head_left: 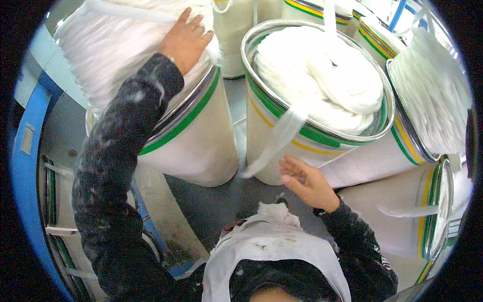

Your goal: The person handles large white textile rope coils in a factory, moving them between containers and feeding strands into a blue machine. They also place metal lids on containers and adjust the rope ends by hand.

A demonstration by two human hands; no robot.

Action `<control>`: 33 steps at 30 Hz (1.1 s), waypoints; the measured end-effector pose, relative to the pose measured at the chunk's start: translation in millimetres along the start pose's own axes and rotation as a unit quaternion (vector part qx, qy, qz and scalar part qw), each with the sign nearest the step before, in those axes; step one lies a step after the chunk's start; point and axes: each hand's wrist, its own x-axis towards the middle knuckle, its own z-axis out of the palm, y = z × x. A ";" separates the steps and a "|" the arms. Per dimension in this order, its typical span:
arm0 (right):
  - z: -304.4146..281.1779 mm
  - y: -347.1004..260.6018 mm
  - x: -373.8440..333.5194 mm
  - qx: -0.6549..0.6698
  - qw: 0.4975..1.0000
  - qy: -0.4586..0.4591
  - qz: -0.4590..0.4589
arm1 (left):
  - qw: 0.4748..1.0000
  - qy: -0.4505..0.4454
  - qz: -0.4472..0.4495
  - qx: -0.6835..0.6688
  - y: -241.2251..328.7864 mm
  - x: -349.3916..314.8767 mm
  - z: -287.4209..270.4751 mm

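My left hand (186, 41) lies flat, fingers spread, on the tall heap of white fibre sliver (115, 45) that stands out of a white can with a green band (196, 136) at the upper left. My right hand (305, 181) hovers low in the middle, fingers loosely apart, holding nothing. It is just beside a strand of white sliver (279, 138) that hangs over the steel rim of the middle can (261, 110). That can is full of coiled white sliver (322, 75). A white apron (271, 246) covers my front.
More white cans with green and yellow bands crowd the right side: one heaped with sliver (432, 95), another lying tilted (402, 211). Further cans (236, 30) stand behind. A blue machine frame (30, 151) runs down the left. Grey floor (221, 201) shows between the cans.
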 end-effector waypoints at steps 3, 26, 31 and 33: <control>-3.2 12.0 -12.9 -0.075 0.997 -0.010 -0.026 | 0.997 -0.062 0.024 0.024 -3.8 17.6 5.7; 89.0 268.8 7.0 0.486 0.824 0.267 0.118 | 0.447 -0.115 -0.270 -0.845 458.8 -210.4 -22.7; 46.5 306.9 12.1 0.656 0.625 0.382 0.181 | 0.334 -0.129 -0.403 -0.842 488.0 -157.3 3.7; 31.6 313.0 12.5 0.619 0.687 0.348 0.152 | 0.372 -0.028 -0.442 -0.816 494.6 -124.0 19.6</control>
